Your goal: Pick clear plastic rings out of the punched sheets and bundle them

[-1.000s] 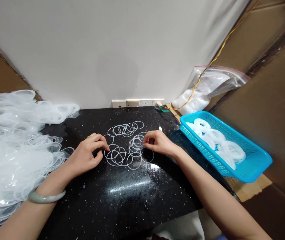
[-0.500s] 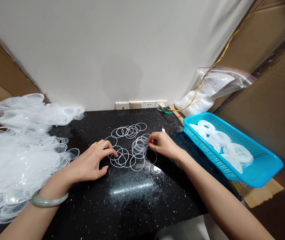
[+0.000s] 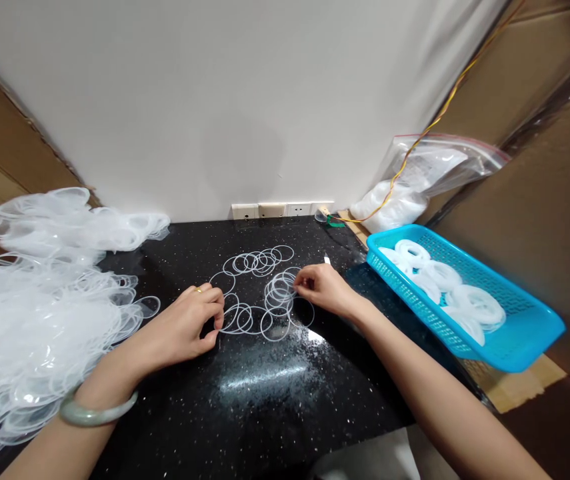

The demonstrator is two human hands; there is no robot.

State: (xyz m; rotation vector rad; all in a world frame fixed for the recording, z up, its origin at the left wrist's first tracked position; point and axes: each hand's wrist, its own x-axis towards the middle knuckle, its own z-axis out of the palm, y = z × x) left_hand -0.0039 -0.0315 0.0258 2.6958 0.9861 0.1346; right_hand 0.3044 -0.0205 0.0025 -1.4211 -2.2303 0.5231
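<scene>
Thin clear plastic rings lie overlapping in a loose loop on the black speckled countertop. At the front left of this loop, my left hand is closed, with thumb and index fingertip pinching the edge of a clear ring. My right hand rests to the right, its fingers pinched at the edge of a tight cluster of rings. How many rings it grips is hidden by the fingers. Behind both hands runs a row of overlapping rings.
A large heap of clear rings fills the left side, with another bunch behind it. To the right stands a blue basket holding coiled ring bundles. Wall sockets, a wire and a plastic bag are at the back.
My left thumb and index finger have closed from a spread position onto the edge of a ring. My right hand has stayed nearly still at the cluster.
</scene>
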